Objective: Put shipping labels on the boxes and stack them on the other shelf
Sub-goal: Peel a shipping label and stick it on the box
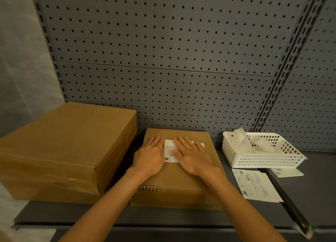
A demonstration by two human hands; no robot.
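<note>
Box (179,169), flat and brown, lies on the grey shelf (72,216) in front of the pegboard back (163,59), just beside a larger box (63,150) stacked on another at the left. Head view: a white shipping label (170,151) sits on the top face of the box. The left hand (150,157) lies flat with straight fingers at the label's left edge; the right hand (192,157) lies flat across its right part, fingers spread, gripping nothing. Step in hand, as judged: pressing the label down so that it sticks. To the right stand a white basket (263,159) holding loose backing paper (241,138), and more label sheets (258,186) on the shelf. The next move would call for taking the box by its sides and carrying it to the other shelf, which is not in view.
</note>
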